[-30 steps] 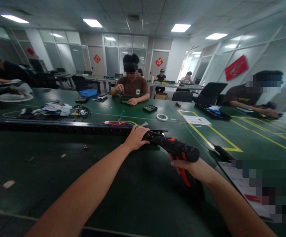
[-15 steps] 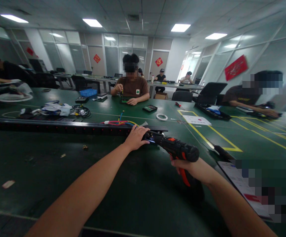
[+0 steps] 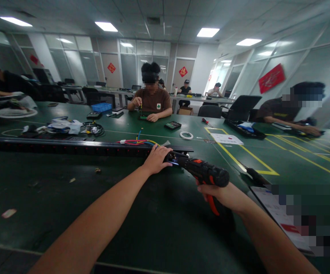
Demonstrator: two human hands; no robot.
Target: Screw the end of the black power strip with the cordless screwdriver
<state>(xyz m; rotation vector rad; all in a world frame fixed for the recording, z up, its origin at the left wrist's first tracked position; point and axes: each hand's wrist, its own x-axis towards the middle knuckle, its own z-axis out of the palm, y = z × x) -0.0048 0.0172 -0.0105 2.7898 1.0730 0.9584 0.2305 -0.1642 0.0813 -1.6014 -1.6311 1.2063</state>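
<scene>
My left hand (image 3: 158,159) lies over the right end of a long black bar (image 3: 68,147), fingers bent across its top and thumb along its near side. The bar has a row of red-marked openings and looks like a power strip. Red, yellow and blue wires (image 3: 142,142) come out beside my fingertips. My right hand (image 3: 220,194) is wrapped round the handle of a black and orange cordless drill (image 3: 203,170). The drill points left, its nose at the bar's end just beside my left thumb. Whether the bit touches a screw is too small to tell.
Across the green table (image 3: 119,220) a person (image 3: 152,101) works on a small board. A white ring (image 3: 186,135), a soldering iron (image 3: 256,176), papers (image 3: 279,217) and a black tray (image 3: 246,129) lie to the right. Bagged parts and cables (image 3: 68,126) lie behind the bar.
</scene>
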